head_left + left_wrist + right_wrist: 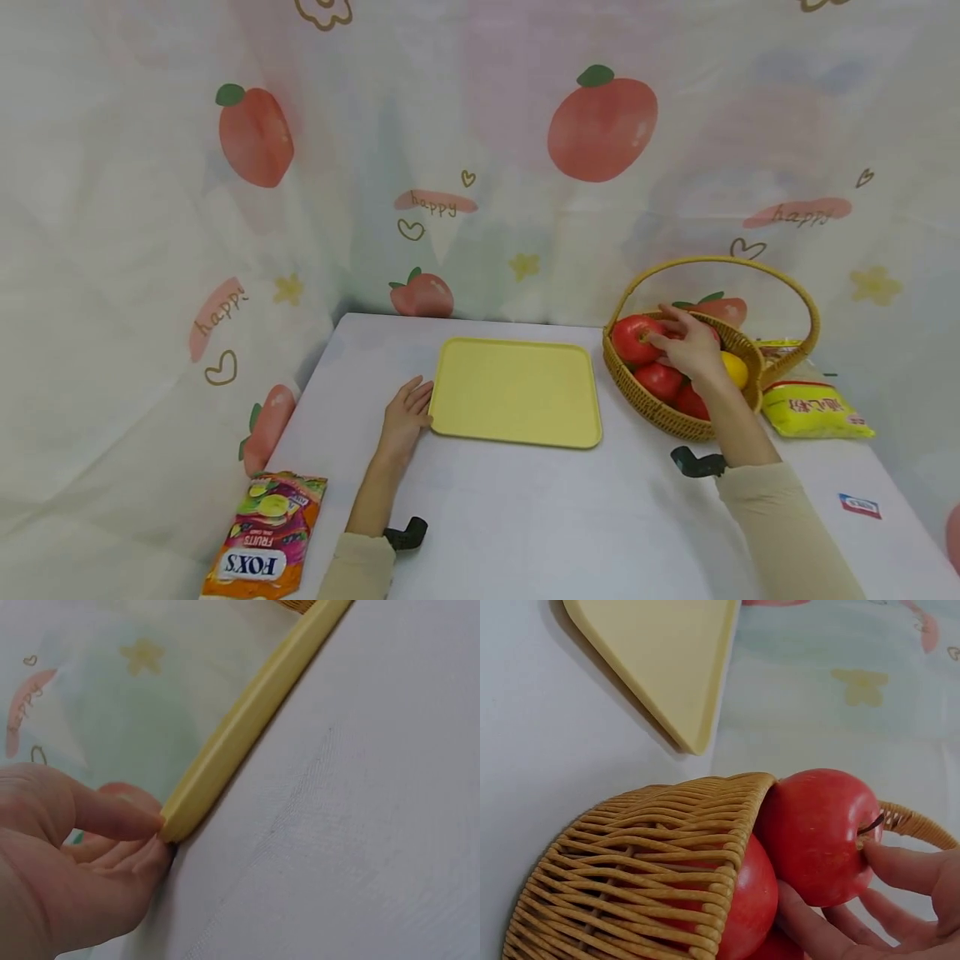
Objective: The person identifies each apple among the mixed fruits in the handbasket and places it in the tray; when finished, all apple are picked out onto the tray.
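At the right, a woven basket [652, 410] with an arched handle holds several red apples and a yellow fruit [735, 369]. Over its rim, my right hand [692, 346] grips a red apple [817, 832], with one fingertip by the stem and another finger against its side. The apple still sits among the others. A shallow yellow tray [517, 392] lies flat in the middle of the table. Beside its near left corner is my left hand [405, 421], fingers fairly straight and fingertips touching the tray's edge, also in the left wrist view.
A Fox's Fruits candy bag [266, 533] lies at the table's front left. Right of the basket is a yellow packet [813, 408], with a small red-and-blue wrapper [860, 506] nearer the front. A printed curtain [495, 167] hangs behind the white table [540, 517].
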Demonstrator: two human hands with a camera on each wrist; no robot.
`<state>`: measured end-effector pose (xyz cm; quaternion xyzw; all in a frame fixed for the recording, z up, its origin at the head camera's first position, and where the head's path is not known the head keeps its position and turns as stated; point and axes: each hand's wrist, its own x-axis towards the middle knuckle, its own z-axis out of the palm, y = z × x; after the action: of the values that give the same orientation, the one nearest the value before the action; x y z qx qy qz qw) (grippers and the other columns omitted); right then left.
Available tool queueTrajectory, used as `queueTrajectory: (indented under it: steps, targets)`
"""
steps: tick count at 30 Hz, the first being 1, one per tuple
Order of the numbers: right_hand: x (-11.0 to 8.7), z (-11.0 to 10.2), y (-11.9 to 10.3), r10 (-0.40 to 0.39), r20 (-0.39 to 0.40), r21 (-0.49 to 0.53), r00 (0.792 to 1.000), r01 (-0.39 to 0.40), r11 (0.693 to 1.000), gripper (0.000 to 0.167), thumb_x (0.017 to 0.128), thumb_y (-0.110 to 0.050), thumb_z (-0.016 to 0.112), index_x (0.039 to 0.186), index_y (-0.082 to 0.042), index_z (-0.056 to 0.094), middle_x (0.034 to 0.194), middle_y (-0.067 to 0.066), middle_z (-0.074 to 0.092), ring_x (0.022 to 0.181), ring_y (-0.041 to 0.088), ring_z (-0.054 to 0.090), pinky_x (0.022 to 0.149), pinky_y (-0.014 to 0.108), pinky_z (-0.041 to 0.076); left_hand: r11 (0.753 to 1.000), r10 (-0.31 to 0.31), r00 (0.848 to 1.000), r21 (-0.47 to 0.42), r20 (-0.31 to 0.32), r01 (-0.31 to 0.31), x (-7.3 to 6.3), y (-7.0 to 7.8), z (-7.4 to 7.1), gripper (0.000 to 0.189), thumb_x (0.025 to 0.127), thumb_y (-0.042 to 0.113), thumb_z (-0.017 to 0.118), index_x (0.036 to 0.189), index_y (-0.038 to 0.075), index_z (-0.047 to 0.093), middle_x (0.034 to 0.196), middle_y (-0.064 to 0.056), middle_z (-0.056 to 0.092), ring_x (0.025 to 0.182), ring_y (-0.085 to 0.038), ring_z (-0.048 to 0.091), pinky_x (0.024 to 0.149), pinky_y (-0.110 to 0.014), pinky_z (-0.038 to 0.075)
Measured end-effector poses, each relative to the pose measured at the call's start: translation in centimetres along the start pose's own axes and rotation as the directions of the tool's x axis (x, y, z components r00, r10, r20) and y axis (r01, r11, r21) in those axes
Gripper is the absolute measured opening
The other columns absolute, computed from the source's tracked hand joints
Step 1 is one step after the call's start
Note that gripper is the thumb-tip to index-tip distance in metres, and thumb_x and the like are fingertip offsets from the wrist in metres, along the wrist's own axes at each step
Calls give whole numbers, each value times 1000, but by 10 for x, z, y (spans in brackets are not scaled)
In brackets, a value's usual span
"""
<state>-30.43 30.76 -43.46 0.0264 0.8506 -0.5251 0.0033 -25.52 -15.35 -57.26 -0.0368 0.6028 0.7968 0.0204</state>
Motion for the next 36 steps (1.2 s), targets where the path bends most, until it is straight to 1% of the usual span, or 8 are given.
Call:
queueTrajectory:
  steps: [4, 7, 10, 15, 18, 21, 31, 36]
  targets:
    - [-1, 1, 2, -26, -23, -34, 999, 25, 999, 76, 102, -15, 68, 166, -15, 28, 156, 28, 46, 89, 0, 67, 81, 26, 63, 999, -1, 1000, 47, -27, 2, -1, 0, 4, 90, 76, -36, 44, 159, -4, 31, 157, -28, 43, 150, -39, 38, 123, -41, 34]
    - [-1, 2, 2, -26, -42, -33, 999, 24, 999, 75, 101, -16, 69, 166, -16, 30, 155, 27, 48, 89, 1, 68, 80, 25, 63, 998, -6, 999, 55, -39, 8, 0, 0, 5, 90, 76, -36, 43, 159, -3, 32, 157, -27, 44, 150, -37, 39, 123, -41, 34]
    - [-1, 4, 0, -12, -61, -19, 998, 11, 1000, 75, 101, -15, 69, 165, -17, 31, 155, 25, 49, 88, 1, 68, 80, 25, 63, 998, -5, 999, 61, -37, 7, 1, 1, 3, 87, 78, -35, 42, 159, -4, 33, 157, -27, 44, 150, -37, 38, 124, -41, 33]
    - [-3, 5, -2, 25, -74, 23, 997, -24, 999, 74, 101, -14, 69, 165, -18, 33, 155, 24, 49, 87, 0, 68, 83, 30, 64, 998, -8, 999, 54, -37, 10, 1, 1, 3, 85, 79, -35, 41, 158, -5, 33, 157, -27, 44, 150, -37, 38, 124, -42, 34]
    - [-7, 4, -4, 43, -62, 67, 997, -39, 997, 73, 102, -13, 67, 165, -17, 31, 156, 25, 47, 87, 2, 70, 85, 33, 63, 999, -12, 999, 49, -42, 14, 0, 2, 4, 84, 80, -34, 42, 158, -4, 33, 157, -27, 44, 149, -37, 39, 123, -42, 35]
    - [-12, 2, -8, 41, -48, 81, 998, -37, 996, 71, 103, -13, 64, 166, -15, 30, 157, 26, 45, 86, 5, 73, 86, 34, 63, 999, -13, 999, 48, -45, 15, -1, 2, 5, 83, 81, -34, 42, 158, -4, 33, 156, -27, 44, 149, -37, 40, 123, -42, 35]
    - [-24, 4, -26, 27, -10, 76, 1000, -26, 997, 69, 104, -20, 64, 165, -15, 32, 161, 23, 42, 91, 8, 73, 89, 37, 61, 998, -20, 998, 60, -55, 23, -2, 4, 7, 82, 84, -33, 41, 160, -4, 29, 157, -27, 44, 149, -37, 39, 123, -42, 36]
    - [-27, 7, -33, 27, 16, 87, 1000, -28, 996, 66, 104, -17, 64, 163, -13, 35, 159, 23, 43, 92, 8, 72, 90, 37, 62, 998, -23, 998, 53, -60, 26, -1, 2, 7, 83, 83, -34, 41, 159, -5, 29, 157, -27, 44, 149, -38, 40, 123, -42, 36]
